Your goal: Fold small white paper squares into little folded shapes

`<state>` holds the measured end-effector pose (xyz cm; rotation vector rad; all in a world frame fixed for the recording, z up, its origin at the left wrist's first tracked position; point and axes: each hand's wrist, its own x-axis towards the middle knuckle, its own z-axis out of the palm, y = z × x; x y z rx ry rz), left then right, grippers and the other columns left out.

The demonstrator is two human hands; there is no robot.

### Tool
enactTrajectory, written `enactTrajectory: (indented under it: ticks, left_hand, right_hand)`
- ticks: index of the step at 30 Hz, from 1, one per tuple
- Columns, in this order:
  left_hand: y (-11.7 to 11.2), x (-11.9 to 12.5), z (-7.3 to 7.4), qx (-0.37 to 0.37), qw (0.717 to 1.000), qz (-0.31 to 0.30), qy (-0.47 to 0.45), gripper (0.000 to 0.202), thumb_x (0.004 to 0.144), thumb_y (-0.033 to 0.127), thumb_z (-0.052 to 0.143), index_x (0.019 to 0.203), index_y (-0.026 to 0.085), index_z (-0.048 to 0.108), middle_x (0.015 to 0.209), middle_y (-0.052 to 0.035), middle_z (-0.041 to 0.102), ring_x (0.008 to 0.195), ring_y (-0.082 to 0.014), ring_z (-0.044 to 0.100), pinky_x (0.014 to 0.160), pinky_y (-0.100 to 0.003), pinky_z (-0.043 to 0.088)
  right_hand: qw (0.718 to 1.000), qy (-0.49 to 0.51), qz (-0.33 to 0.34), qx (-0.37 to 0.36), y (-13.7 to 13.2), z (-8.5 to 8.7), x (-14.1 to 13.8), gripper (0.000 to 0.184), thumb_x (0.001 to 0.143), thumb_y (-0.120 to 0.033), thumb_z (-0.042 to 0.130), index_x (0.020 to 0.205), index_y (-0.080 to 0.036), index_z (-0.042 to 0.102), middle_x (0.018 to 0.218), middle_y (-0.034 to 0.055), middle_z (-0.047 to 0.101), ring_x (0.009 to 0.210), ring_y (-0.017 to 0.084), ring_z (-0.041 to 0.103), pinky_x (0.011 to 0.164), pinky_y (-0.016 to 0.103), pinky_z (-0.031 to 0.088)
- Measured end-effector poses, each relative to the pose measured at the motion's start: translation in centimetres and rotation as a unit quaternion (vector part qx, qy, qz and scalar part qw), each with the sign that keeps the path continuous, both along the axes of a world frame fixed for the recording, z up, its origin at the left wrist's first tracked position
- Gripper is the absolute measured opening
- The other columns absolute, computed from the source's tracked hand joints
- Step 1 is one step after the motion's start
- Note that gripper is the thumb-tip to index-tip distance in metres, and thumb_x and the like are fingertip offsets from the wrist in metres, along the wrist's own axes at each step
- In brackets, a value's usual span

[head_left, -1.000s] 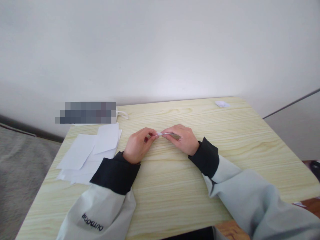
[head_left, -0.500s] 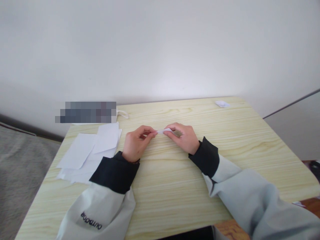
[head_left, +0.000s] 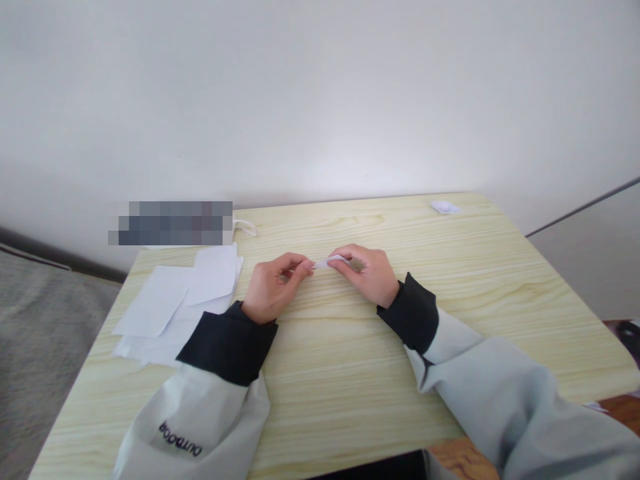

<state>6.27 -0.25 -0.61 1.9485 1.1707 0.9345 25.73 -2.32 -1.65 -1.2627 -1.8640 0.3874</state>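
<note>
A small folded piece of white paper [head_left: 321, 264] is stretched between my two hands, just over the middle of the table. My left hand [head_left: 275, 283] pinches its left end between thumb and fingers. At the other end, my right hand [head_left: 367, 272] grips the paper in the same way, thumb on the near side. The fingertips cover both ends, so only a short middle stretch shows. Loose white paper sheets [head_left: 155, 300] lie in an overlapping pile to the left of my left hand, partly behind my sleeve.
The light wood-grain table [head_left: 340, 380] backs onto a white wall [head_left: 320, 100]. A small folded white paper shape [head_left: 445, 207] rests at the far right. Near the back left is a blurred-out object [head_left: 173, 225] with a pale loop [head_left: 246, 228] beside it.
My left hand has shifted very slightly, and a bit more of the paper's face shows between the fingers. My right hand has stayed almost still.
</note>
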Motion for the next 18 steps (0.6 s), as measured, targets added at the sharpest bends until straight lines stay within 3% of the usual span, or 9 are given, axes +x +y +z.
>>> enactTrajectory:
  ticks: [3, 6, 13, 18]
  left_hand:
    - [0.19, 0.00, -0.03, -0.065, 0.997, -0.017, -0.045, 0.029, 0.084, 0.043, 0.056, 0.085, 0.015, 0.065, 0.070, -0.0037, 0.071, 0.060, -0.0138, 0.064, 0.052, -0.021, 0.049]
    - [0.30, -0.07, 0.09, -0.072, 0.996, -0.036, -0.034, 0.027, 0.082, 0.042, 0.058, 0.085, 0.016, 0.066, 0.068, -0.0022, 0.070, 0.057, -0.0126, 0.062, 0.051, -0.021, 0.047]
    - [0.34, -0.20, 0.19, -0.020, 0.998, -0.048, 0.033, 0.024, 0.083, 0.039, 0.057, 0.086, 0.019, 0.070, 0.062, 0.0022, 0.068, 0.055, -0.0109, 0.060, 0.054, -0.020, 0.045]
    - [0.37, -0.24, -0.16, 0.064, 0.992, -0.054, 0.094, 0.022, 0.086, 0.034, 0.053, 0.079, 0.018, 0.068, 0.065, 0.0035, 0.069, 0.051, -0.0087, 0.056, 0.056, -0.019, 0.044]
  right_hand:
    - [0.999, -0.016, 0.018, 0.023, -0.02, -0.01, 0.04, 0.013, 0.086, -0.030, 0.057, 0.085, -0.023, 0.068, 0.085, 0.0000, 0.072, 0.079, 0.015, 0.066, 0.075, 0.026, 0.047]
    - [0.998, -0.026, 0.029, 0.041, -0.04, -0.08, 0.08, 0.013, 0.087, -0.030, 0.057, 0.086, -0.024, 0.068, 0.086, -0.0002, 0.072, 0.079, 0.015, 0.065, 0.077, 0.026, 0.047]
    - [0.998, -0.028, 0.027, 0.054, -0.13, 0.04, 0.03, 0.012, 0.086, -0.029, 0.058, 0.085, -0.022, 0.068, 0.084, -0.0001, 0.072, 0.078, 0.014, 0.065, 0.075, 0.025, 0.046]
    - [0.997, -0.047, 0.037, 0.044, -0.15, 0.10, -0.06, 0.015, 0.087, -0.031, 0.057, 0.083, -0.022, 0.068, 0.083, -0.0008, 0.073, 0.076, 0.013, 0.065, 0.074, 0.024, 0.046]
